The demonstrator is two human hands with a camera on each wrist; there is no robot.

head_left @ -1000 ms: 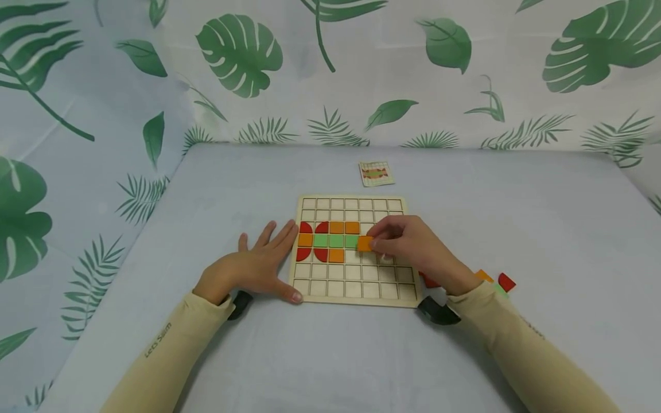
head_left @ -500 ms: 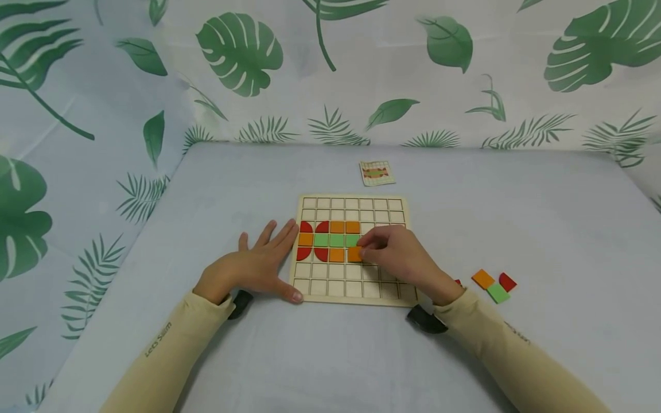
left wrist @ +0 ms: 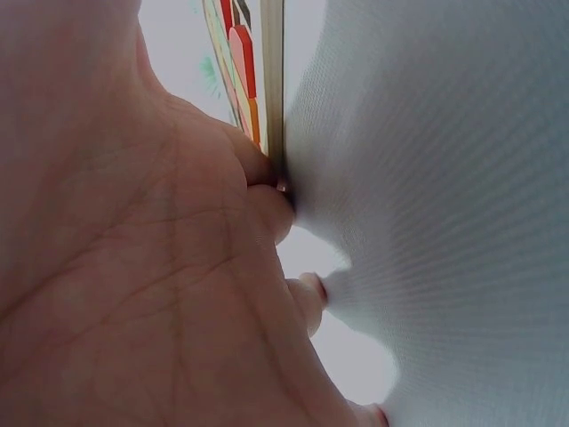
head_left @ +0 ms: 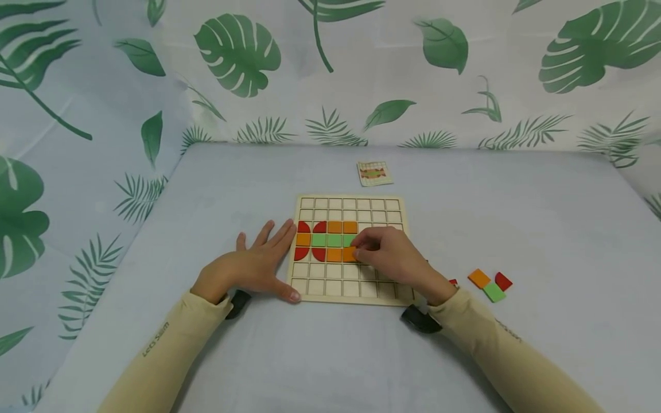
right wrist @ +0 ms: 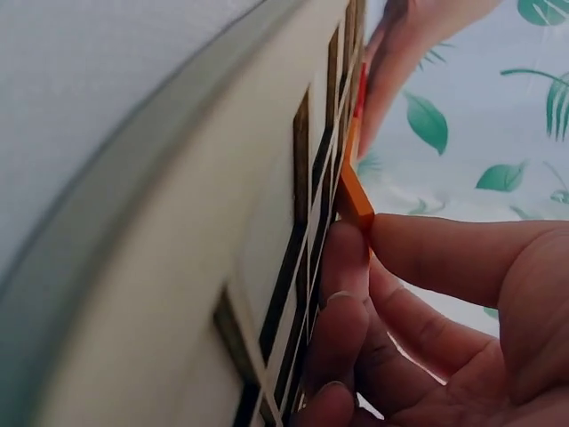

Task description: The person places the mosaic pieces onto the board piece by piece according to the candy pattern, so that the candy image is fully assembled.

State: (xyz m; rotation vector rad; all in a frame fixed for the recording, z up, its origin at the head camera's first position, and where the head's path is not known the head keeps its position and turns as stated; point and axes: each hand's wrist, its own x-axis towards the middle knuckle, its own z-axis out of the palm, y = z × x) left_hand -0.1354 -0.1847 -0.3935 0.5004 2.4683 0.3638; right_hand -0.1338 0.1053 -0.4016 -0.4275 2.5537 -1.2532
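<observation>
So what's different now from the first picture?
The right hand moved the orange square tile left and toward the person, from beside the green squares to the next row, beside another orange square. It still pinches the tile, so nothing was let go. The left hand stayed at the grid board's left edge, and the pattern card stayed put.
</observation>
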